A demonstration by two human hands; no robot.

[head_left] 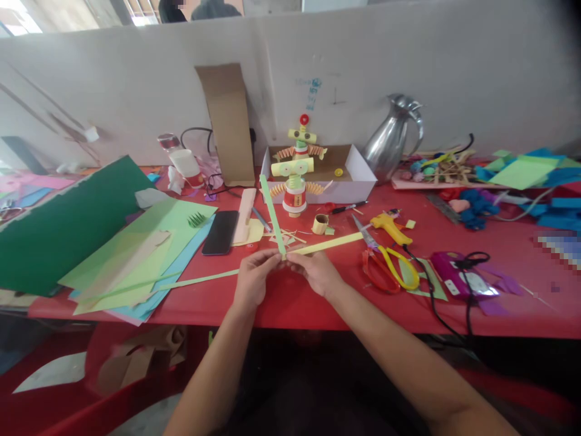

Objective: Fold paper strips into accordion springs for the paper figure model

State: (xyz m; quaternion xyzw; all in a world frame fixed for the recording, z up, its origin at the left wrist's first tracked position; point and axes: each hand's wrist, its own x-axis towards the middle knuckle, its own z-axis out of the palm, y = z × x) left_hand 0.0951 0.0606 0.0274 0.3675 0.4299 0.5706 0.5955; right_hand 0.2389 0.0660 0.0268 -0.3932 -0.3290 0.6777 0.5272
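Observation:
My left hand (255, 275) and my right hand (315, 271) meet over the front of the red table, both pinching paper strips where they join. A green paper strip (273, 215) rises from between my fingertips. From my right hand a yellow paper strip (336, 243) runs out to the right, its end near the scissors (388, 266). Another thin green strip (200, 280) trails left from my left hand over the paper sheets (136, 242). Beyond my hands stand two small paper robot figures, the nearer robot figure (295, 191) and the farther robot figure (301, 142).
A yellow glue gun (391, 229) lies right of the scissors, its cord crossing the table edge. A phone (220, 232) is at left. Farther back are a white box (349, 189), a metal jug (394, 136) and a cardboard piece (227, 121). A purple device (460, 278) sits right.

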